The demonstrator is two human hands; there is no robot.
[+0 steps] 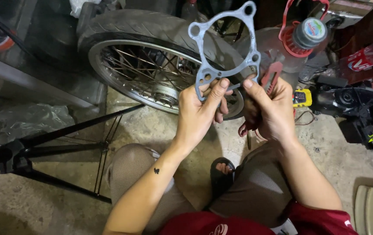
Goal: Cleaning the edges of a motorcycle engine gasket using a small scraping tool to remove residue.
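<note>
Well, here is what stands in front of me.

Gasket: a thin grey gasket [228, 48] with a big round opening and small bolt holes at its corners, held up flat towards the camera, in front of the wheel.
Left hand: the left hand [199, 109] is clamped on the gasket's lower left edge, thumb pressed over the front, fingers curled behind.
Right hand: the right hand [267, 109] pinches the lower right edge, thumb tip on the rim, the other fingers folded in under it.
Hands together: the two sit close, nearly touching, both below the opening.
Wheel: a spoked wheel [151, 69] with its tyre lies tilted on the concrete floor [151, 126], just behind the gasket.
Bottle: a clear bottle [308, 35] with a red cap ring stands to the right of the gasket, behind the right hand.
Meter: a small yellow meter [302, 98] rests near the right wrist's far side.
Tripod: black tripod [43, 152] legs spread across the floor on the left.
Knees: the person squats, knees in grey trousers under the forearms, a sandal [221, 172] between them.
</note>
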